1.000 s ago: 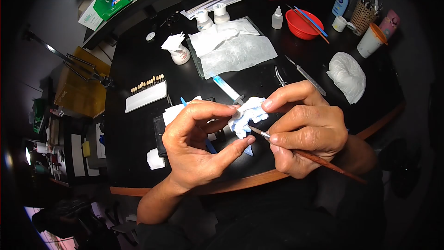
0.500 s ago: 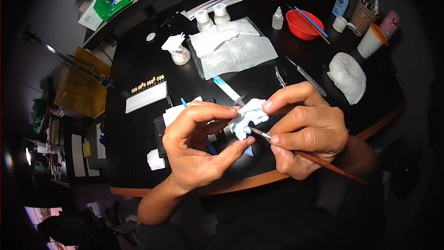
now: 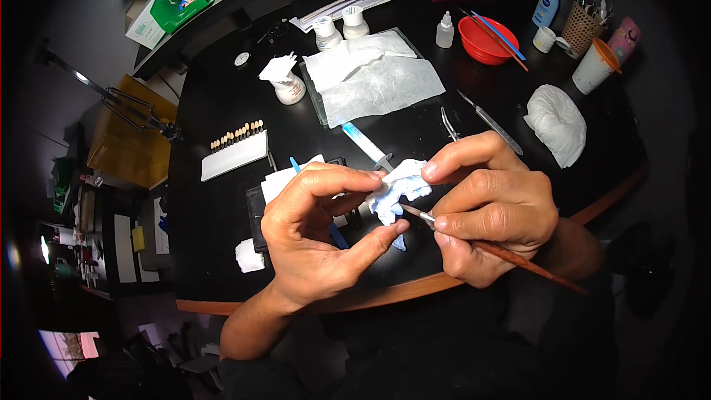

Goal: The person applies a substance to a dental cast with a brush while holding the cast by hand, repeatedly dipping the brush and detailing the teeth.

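Observation:
A small white and blue piece (image 3: 398, 191), irregular in shape, is held up over the front of the black table. My left hand (image 3: 318, 226) grips it from the left between thumb and fingers. My right hand (image 3: 492, 215) is closed on a thin brush (image 3: 522, 261) with a reddish-brown handle; its tip is at the lower right edge of the piece. My right index fingertip touches the piece's upper right end. Behind the piece lies a syringe (image 3: 364, 144) with a blue label.
Farther back are a glass slab with white sheets (image 3: 381, 85), small jars (image 3: 355, 24), a red bowl (image 3: 485, 50) and a dropper bottle (image 3: 444, 32). A metal scalpel-like tool (image 3: 495, 127) and crumpled white tissue (image 3: 555, 124) lie right. A shade guide (image 3: 235, 152) lies left.

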The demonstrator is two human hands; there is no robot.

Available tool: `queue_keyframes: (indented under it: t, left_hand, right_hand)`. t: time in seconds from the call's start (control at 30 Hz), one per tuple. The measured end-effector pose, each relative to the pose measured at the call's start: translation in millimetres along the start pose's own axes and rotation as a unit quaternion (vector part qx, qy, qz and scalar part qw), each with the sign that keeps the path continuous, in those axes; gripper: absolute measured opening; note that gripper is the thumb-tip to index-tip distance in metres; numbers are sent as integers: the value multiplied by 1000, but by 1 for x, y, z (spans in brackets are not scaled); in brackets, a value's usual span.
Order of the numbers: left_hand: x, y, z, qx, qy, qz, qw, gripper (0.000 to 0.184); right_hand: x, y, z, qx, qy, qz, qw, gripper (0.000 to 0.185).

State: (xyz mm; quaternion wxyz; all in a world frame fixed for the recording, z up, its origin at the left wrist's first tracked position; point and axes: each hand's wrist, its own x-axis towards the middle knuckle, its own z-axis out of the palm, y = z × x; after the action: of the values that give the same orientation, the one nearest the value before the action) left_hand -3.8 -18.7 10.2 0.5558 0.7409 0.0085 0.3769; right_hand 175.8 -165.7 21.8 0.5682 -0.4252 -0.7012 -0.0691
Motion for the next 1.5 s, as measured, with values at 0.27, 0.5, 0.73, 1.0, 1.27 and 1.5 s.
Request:
queue_keyframes:
  t: [0.27,0.5,0.73,1.0,1.27,1.5]
  left_hand:
    - [1,1,0,-5,-1,-1,1000,47]
    - [1,1,1,-2,-2,-2,1000,46]
    - [1,1,0,2,-1,-2,1000,46]
    - [0,3,2,0,10,-23,1000,47]
    - [-1,3,2,-5,11,-29,1000,47]
    - [0,2,2,-5,9,-27,1000,47]
  right_hand:
    - [1,1,-3,0,-11,-6,1000,18]
    - [2,-1,-3,0,-15,0,1000,19]
    - [2,-1,-2,0,-15,-3,1000,18]
    - [2,-1,-3,-6,-18,1,1000,19]
    - [1,-2,-4,-5,-18,7,1000,17]
    - [0,-2,-3,-14,-27,10,999,18]
